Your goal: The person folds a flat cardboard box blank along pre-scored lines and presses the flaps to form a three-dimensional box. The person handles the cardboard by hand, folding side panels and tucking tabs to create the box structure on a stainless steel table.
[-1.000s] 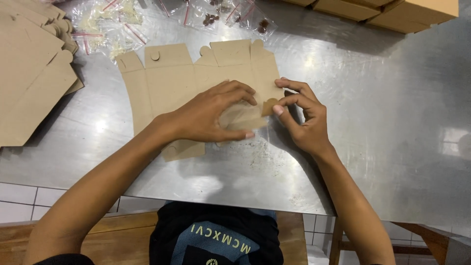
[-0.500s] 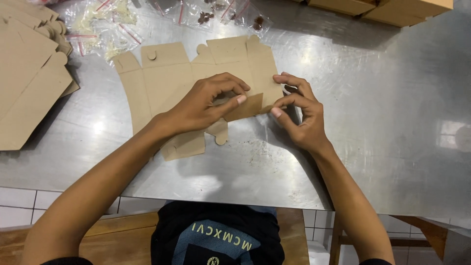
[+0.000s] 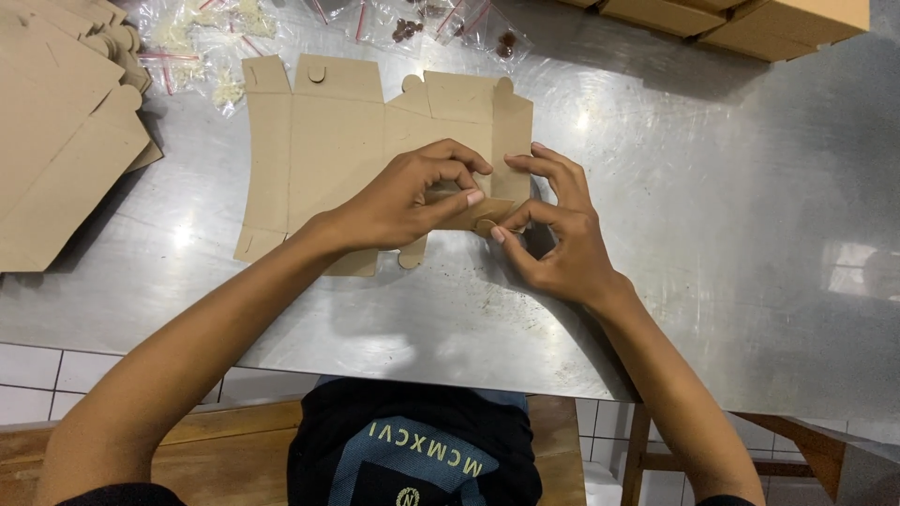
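Note:
A flat die-cut brown cardboard box blank (image 3: 333,150) lies unfolded on the steel table (image 3: 712,215). My left hand (image 3: 408,197) presses down on its lower right part, fingers curled over a folded-up bottom flap (image 3: 469,217). My right hand (image 3: 558,230) pinches the same flap and the right side panel from the right, thumb and forefinger at the small rounded tab. Both hands touch the blank at its near right corner.
A stack of flat cardboard blanks (image 3: 56,131) lies at the left. Small clear plastic bags (image 3: 220,37) with pale and dark contents sit at the back. Assembled brown boxes (image 3: 741,23) stand at the far right back. A wooden bench (image 3: 234,431) is below the table edge.
The bottom right flap of the blank has been folded up further. My left fingers curled tighter over it and my right hand closed in on the tab.

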